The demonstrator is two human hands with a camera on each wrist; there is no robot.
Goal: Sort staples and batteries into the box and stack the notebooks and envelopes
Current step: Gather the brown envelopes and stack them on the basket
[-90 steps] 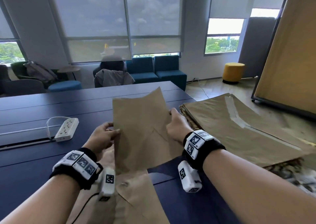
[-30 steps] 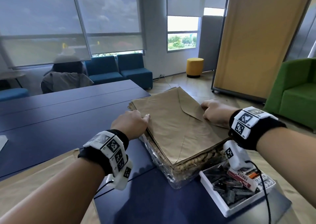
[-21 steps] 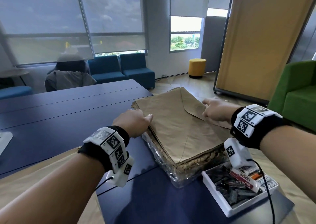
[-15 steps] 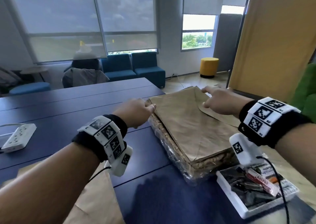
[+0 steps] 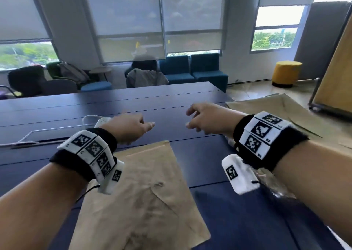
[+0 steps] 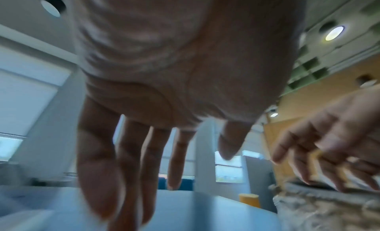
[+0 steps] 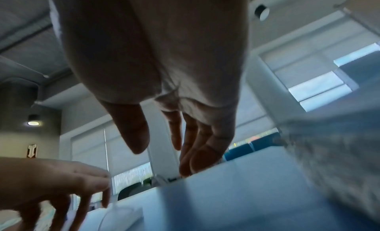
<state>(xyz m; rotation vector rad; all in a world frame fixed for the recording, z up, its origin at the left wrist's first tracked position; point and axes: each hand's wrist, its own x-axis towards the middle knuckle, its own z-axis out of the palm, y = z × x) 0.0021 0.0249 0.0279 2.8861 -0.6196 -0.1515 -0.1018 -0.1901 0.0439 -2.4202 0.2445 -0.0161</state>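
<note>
I see both hands above the dark blue table [image 5: 171,101], holding nothing: left hand [image 5: 129,128] and right hand [image 5: 207,119] have relaxed, extended fingers. 1 brown envelope [image 5: 144,198] lies flat below the left wrist. The envelope stack [image 5: 282,112] sits at the table's right edge. Blue sofas [image 5: 192,69] and a yellow stool [image 5: 285,73] stand beyond, under shaded windows [image 5: 160,19].

No text can be read; the wristband tags [image 5: 261,133] carry only black-and-white coded squares.
</note>
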